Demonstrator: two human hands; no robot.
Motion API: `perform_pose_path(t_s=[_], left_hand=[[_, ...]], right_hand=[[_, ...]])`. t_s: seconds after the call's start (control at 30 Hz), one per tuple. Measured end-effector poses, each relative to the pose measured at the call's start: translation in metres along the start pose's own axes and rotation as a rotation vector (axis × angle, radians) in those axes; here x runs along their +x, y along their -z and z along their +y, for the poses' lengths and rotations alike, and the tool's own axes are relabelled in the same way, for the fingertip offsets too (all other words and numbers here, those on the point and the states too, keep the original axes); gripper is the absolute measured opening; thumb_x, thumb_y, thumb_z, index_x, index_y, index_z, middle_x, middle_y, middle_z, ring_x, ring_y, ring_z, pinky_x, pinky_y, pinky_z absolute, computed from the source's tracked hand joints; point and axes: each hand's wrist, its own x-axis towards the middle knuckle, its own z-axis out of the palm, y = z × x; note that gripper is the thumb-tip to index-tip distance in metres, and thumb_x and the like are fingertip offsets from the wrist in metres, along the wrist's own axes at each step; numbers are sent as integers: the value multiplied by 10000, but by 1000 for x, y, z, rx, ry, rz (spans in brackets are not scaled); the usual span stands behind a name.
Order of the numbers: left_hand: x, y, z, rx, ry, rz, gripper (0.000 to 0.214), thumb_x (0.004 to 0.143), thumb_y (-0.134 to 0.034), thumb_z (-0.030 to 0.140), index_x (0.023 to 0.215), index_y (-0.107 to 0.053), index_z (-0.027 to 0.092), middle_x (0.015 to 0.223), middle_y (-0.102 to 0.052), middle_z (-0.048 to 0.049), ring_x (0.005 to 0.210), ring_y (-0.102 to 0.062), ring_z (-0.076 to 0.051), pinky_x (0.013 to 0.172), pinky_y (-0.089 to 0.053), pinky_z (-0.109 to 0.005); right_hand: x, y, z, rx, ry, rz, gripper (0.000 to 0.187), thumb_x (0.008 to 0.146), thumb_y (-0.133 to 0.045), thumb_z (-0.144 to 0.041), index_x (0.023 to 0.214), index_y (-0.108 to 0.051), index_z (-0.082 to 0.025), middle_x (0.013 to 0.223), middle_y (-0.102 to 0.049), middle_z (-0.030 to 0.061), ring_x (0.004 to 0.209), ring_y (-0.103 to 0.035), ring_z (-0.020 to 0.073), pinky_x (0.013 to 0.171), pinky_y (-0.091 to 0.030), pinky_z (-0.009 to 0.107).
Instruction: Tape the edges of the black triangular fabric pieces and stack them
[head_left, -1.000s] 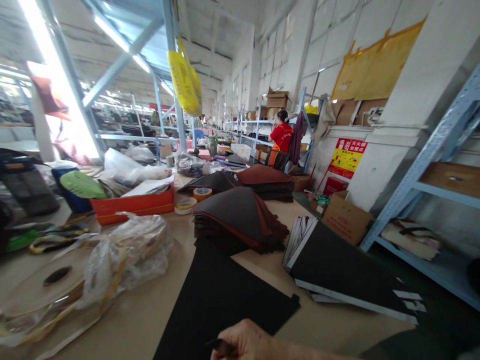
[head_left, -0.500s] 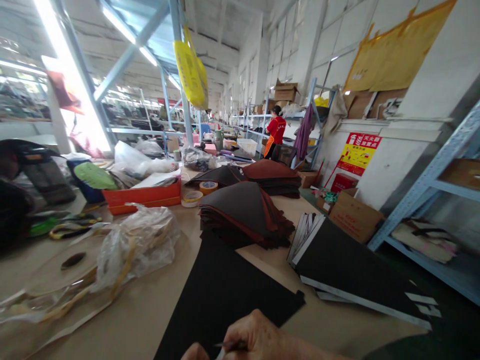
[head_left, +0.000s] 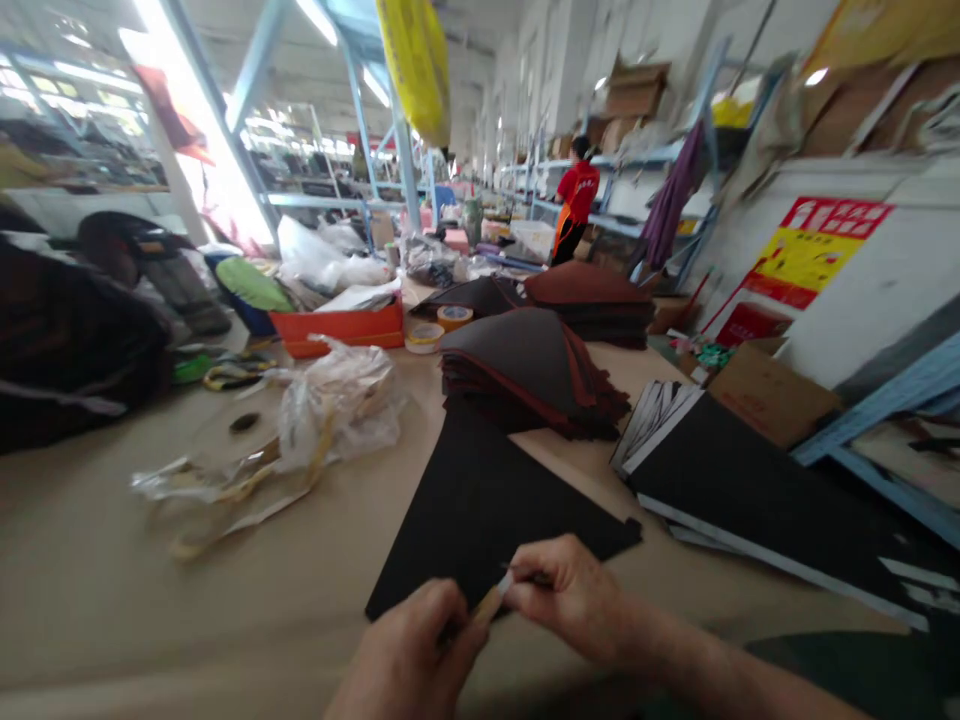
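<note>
A short strip of tape, yellowish at one end and white at the other, spans the gap between my hands. My left hand pinches its yellowish end. The fingers of my right hand close on the white end, and a thin dark tip shows by them; I cannot make out what it is. Under and beyond both hands lies a flat black sheet piece on the brown-covered table. Its far end meets a stack of dark grey and reddish-brown pieces.
On the right lies a stack of black pieces with pale edge strips. To the left are a crumpled plastic bag, a tape roll and scissors. Farther back are an orange box and a person in red.
The view has tipped downward and turned slightly left. My left hand, barely showing before, is now largely in view, and the strip between my hands shows more fully.
</note>
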Motion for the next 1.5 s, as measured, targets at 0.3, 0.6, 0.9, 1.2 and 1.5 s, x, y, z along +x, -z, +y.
perform_pose_path(t_s=[0.3, 0.6, 0.9, 1.2, 1.5], left_hand=[[-10, 31, 28, 315, 52, -93, 107, 785, -674, 196, 769, -570, 180, 761, -570, 13, 644, -518, -138, 575, -333, -229], [-11, 14, 42, -105, 26, -251, 141, 836, -572, 183, 700, -588, 153, 1157, -540, -33, 951, -533, -161, 787, -408, -241], [2, -8, 45, -251, 315, -384, 241, 827, -534, 241, 608, -540, 141, 493, -424, 52, 465, -369, -71, 451, -227, -210], [3, -15, 39, -215, 269, -411, 297, 826, -504, 270, 564, -436, 146, 502, -395, 52, 476, -324, -74, 451, -215, -208], [9, -8, 26, 51, 246, -433, 315, 737, -407, 405, 565, -506, 160, 549, -466, 13, 528, -403, -116, 508, -263, -232]], right_hand=[[-18, 10, 7, 7, -14, -83, 261, 882, -501, -338, 709, -566, -154, 599, -432, -28, 568, -389, 83, 527, -308, 214], [-25, 3, 8, 31, -1, -107, 250, 885, -494, -308, 701, -556, -151, 603, -451, -26, 564, -397, 81, 518, -312, 219], [-28, 12, 24, 130, -149, -84, 241, 835, -550, -336, 961, -652, -159, 682, -551, -4, 619, -478, 99, 575, -370, 229], [-16, 12, 24, 403, -260, -244, 153, 759, -623, -276, 841, -611, -149, 706, -536, -12, 616, -440, 80, 571, -359, 211], [-21, 38, 31, 207, -205, -165, 118, 770, -554, -210, 674, -518, -151, 604, -452, -43, 564, -389, 67, 544, -304, 209]])
